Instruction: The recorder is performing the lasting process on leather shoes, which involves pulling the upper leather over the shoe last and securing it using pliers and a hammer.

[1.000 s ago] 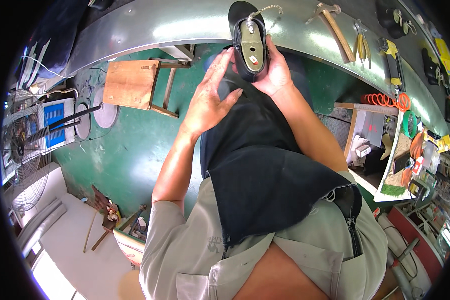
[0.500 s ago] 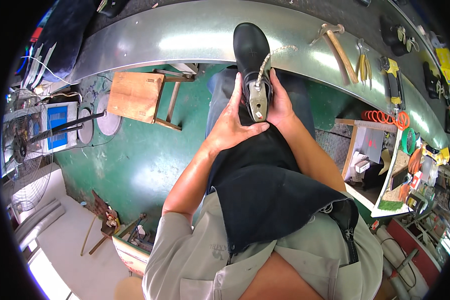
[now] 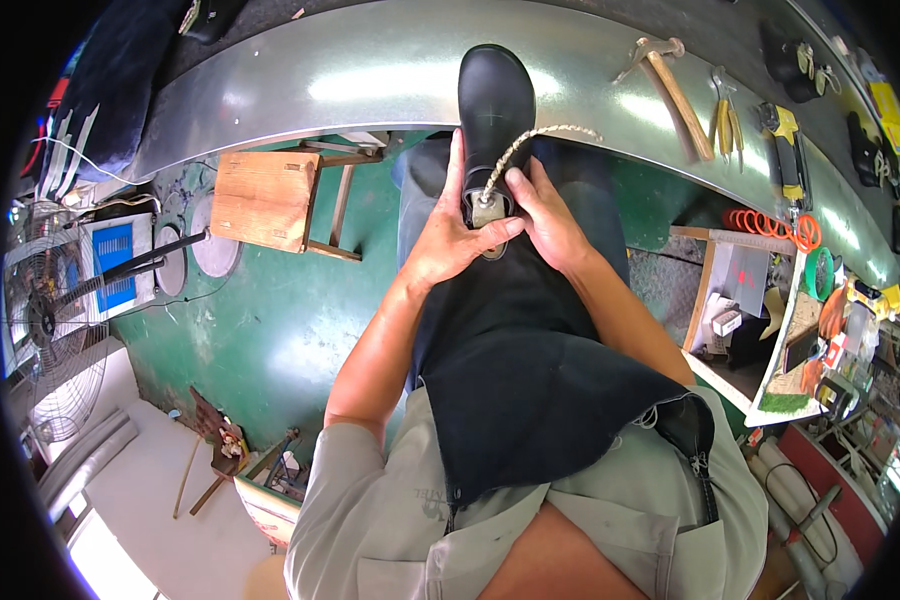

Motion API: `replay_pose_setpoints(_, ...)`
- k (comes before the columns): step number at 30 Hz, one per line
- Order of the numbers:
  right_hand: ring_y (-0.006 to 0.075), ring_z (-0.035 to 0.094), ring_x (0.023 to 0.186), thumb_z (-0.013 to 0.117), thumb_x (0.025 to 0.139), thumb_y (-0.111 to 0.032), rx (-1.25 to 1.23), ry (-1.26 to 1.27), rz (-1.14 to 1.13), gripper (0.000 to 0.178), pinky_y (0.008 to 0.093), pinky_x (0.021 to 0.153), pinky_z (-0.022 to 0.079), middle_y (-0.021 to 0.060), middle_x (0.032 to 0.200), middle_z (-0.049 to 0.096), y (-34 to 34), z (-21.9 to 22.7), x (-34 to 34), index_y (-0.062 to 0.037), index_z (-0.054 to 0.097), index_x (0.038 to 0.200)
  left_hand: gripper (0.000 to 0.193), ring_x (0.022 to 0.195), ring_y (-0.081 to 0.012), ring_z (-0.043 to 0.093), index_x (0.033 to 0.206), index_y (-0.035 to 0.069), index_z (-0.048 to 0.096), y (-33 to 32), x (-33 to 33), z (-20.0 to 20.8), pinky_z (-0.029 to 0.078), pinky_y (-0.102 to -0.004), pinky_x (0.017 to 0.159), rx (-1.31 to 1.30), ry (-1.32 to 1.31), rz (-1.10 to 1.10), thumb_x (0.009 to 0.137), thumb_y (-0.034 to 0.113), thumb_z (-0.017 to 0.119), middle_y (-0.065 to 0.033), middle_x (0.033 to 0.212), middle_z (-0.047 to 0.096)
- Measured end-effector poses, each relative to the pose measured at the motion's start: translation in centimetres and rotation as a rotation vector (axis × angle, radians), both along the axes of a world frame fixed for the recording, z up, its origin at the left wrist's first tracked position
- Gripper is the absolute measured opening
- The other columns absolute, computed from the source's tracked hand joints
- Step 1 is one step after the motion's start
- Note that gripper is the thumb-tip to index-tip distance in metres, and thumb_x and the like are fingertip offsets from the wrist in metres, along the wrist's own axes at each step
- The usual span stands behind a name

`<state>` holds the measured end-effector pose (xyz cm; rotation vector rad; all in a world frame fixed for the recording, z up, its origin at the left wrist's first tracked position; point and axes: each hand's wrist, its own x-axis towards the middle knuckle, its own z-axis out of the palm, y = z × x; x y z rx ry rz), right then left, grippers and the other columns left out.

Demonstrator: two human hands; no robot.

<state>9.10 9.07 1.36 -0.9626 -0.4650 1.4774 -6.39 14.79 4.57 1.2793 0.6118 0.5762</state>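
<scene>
A black leather shoe (image 3: 497,100) points away from me, its toe over the metal bench edge and its heel end above my lap. A pale shoe last (image 3: 488,209) fills its opening, with a twisted beige cord (image 3: 523,145) coming out and curving to the right. My left hand (image 3: 448,238) is closed around the left side of the heel end, its thumb across the back of the last. On the other side my right hand (image 3: 552,220) grips the shoe, thumb near the collar beside the cord. The fingers' undersides are hidden.
On the metal bench (image 3: 390,80) to the right lie a hammer (image 3: 680,105), pliers (image 3: 726,125) and a yellow-black cutter (image 3: 788,160). A wooden stool (image 3: 262,200) and a fan (image 3: 50,310) stand left. A tool shelf (image 3: 705,290) with an orange coiled hose (image 3: 770,228) is at right.
The shoe has tipped, so the last looks shorter and its heel end sits higher. My left thumb has moved up onto the last, and my right thumb has come up to the collar.
</scene>
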Motion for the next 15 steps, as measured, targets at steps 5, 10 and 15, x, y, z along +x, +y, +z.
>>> replay_pose_setpoints(5, 0.0217, 0.043, 0.137, 0.064, 0.099, -0.044, 0.031, -0.189, 0.074, 0.082, 0.0345, 0.115, 0.035, 0.014, 0.149, 0.044, -0.1, 1.5, 1.3, 0.0036, 0.025, 0.154, 0.121, 0.137, -0.0213, 0.045, 0.163, 0.01, -0.006, -0.4, 1.1, 1.2, 0.042, -0.0361, 0.111, -0.075, -0.042, 0.044, 0.082, 0.012, 0.085, -0.0161, 0.156, 0.039)
replay_pose_setpoints(10, 0.0185, 0.051, 0.13, 0.036, 0.11, -0.042, 0.022, 0.04, 0.081, 0.057, 0.0359, 0.113, 0.038, 0.0093, 0.142, 0.054, -2.3, 2.0, 3.2, 0.0007, 0.043, 0.147, 0.127, 0.135, -0.035, 0.047, 0.161, 0.004, 0.011, -2.3, 3.5, 2.0, 0.04, -0.0436, 0.112, 0.402, 0.441, 0.315, 0.068, 0.029, 0.093, -0.0234, 0.146, 0.043)
replay_pose_setpoints(15, 0.0164, 0.058, 0.118, 0.054, 0.105, -0.03, 0.063, -0.433, -0.015, 0.048, 0.0333, 0.105, 0.044, 0.0122, 0.127, 0.061, -4.4, 6.5, 2.8, 0.0045, 0.048, 0.139, 0.124, 0.125, -0.0431, 0.042, 0.159, -0.001, 0.015, -3.3, 4.7, 2.2, 0.033, -0.0502, 0.11, 0.632, 0.674, 0.347, 0.066, 0.039, 0.088, -0.0277, 0.14, 0.04)
